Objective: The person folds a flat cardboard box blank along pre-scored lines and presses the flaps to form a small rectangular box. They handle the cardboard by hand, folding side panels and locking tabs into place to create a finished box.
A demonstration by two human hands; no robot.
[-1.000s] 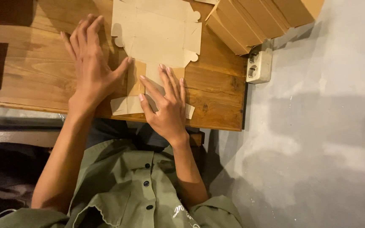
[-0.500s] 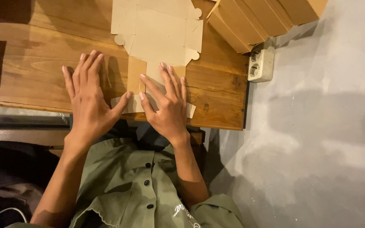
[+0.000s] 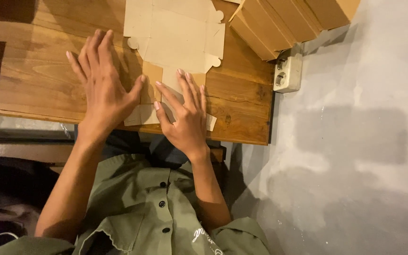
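Two palms flat: my left hand (image 3: 102,89), right hand (image 3: 182,115), fingers spread, gripping nothing, pressing cardboard blank (image 3: 175,35); stacked boxes (image 3: 284,21) beyond right.

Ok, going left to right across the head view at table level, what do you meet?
Left hand flat on the wooden table → right hand pressing the flat cardboard box blank → stacked folded cardboard boxes → white wall socket → grey floor.
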